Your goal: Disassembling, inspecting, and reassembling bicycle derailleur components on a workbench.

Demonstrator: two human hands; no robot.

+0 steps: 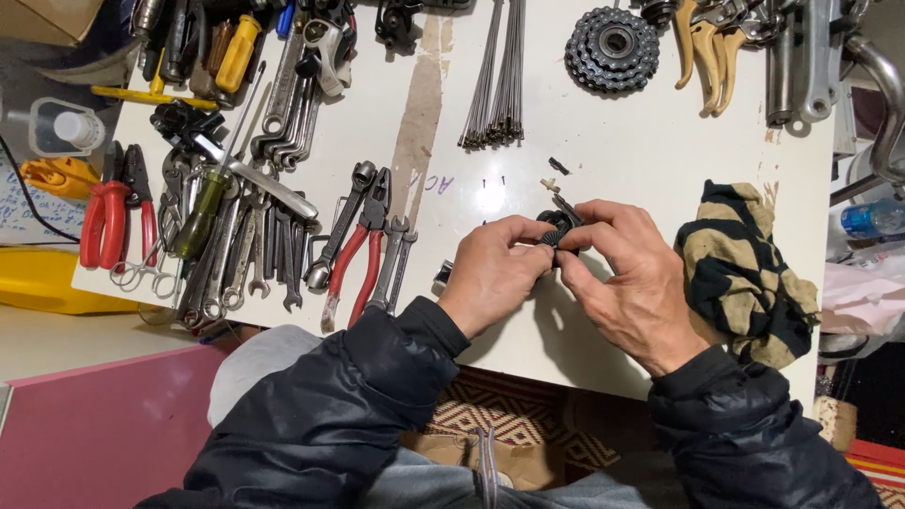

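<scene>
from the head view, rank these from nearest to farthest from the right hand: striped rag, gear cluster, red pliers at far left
1. Striped rag, just right of the right hand.
2. Gear cluster, up at the table's far edge.
3. Red pliers, far left, past the wrenches.

On the white table (613, 160) we see a heap of wrenches (255, 245) at the left, with red-handled pliers (363, 250) lying just beside them and a second red-handled pair (104, 221) near the table's left edge. Toward the far edge we find a bundle of thin metal spokes (498, 80) and a dark toothed sprocket cluster (613, 47) near it. At the right a crumpled black-and-tan striped rag (745, 273) rests on the tabletop.
</scene>
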